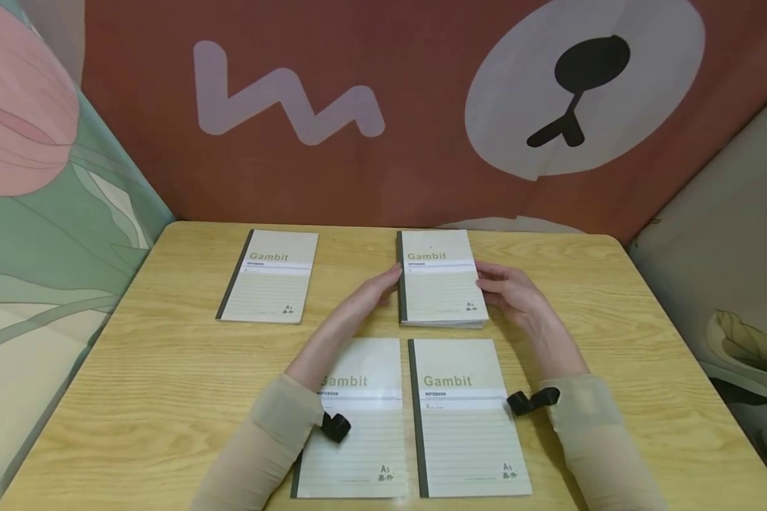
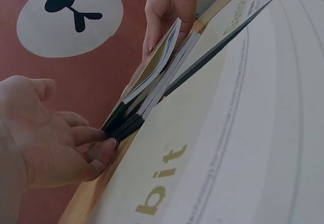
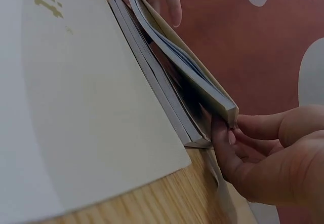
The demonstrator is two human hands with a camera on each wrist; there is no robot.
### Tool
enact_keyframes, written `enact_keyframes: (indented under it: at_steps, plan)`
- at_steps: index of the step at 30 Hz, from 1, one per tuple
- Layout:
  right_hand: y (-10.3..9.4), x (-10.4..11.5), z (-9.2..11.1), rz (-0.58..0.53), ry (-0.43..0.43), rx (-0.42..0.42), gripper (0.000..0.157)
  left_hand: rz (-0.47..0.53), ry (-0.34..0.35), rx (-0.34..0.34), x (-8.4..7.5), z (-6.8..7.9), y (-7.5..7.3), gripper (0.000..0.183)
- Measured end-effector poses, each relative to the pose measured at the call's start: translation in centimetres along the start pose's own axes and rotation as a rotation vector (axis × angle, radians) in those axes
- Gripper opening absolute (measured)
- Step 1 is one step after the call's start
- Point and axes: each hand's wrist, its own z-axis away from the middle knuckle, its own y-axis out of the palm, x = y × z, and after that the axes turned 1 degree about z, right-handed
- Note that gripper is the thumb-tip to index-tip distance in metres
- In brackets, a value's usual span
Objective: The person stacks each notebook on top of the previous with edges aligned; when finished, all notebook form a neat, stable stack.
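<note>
Head view, mid-frame: left hand [image 1: 373, 291], right hand [image 1: 513, 291] pinching the top notebook [image 1: 437, 287]! Lower it level, flush with notebooks beneath [image 3: 153, 72].

Around the table [image 1: 645, 397], the ten o'clock notebook [image 1: 267, 278], one o'clock notebook [image 1: 444, 285], four o'clock notebook [image 1: 469, 429] and seven o'clock notebook [image 1: 371, 429] each read "Gambit", "NOTEBOOK" and "A5" above two Chinese characters; the last one's "G" is partly covered.
</note>
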Motion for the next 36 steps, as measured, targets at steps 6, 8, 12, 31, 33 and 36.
enact_keyframes:
  at_steps: [6,8,12,31,33,36]
  plan:
    - [-0.2,0.3,0.2,0.052,0.010,-0.003,0.057,-0.032,0.023,0.024,0.0,-0.1,0.3,0.064]
    - [-0.3,0.4,0.3,0.080,0.019,-0.016,0.055,-0.042,0.040,0.034,0.0,0.0,0.4,0.063]
    - [-0.6,0.6,0.5,0.140,0.056,-0.045,0.054,-0.052,0.057,0.044,-0.1,-0.2,0.7,0.063]
    - [-0.3,1.8,1.2,0.278,0.096,-0.068,0.056,-0.027,0.021,0.000,-0.4,-0.2,0.6,0.063]
    - [-0.1,2.0,1.3,0.297,0.095,-0.077,0.056,-0.038,0.026,0.008,-0.4,-0.1,0.6,0.063]
    - [0.2,2.2,1.6,0.307,0.093,-0.081,0.054,-0.042,0.029,0.020,-0.2,-0.2,0.6,0.065]
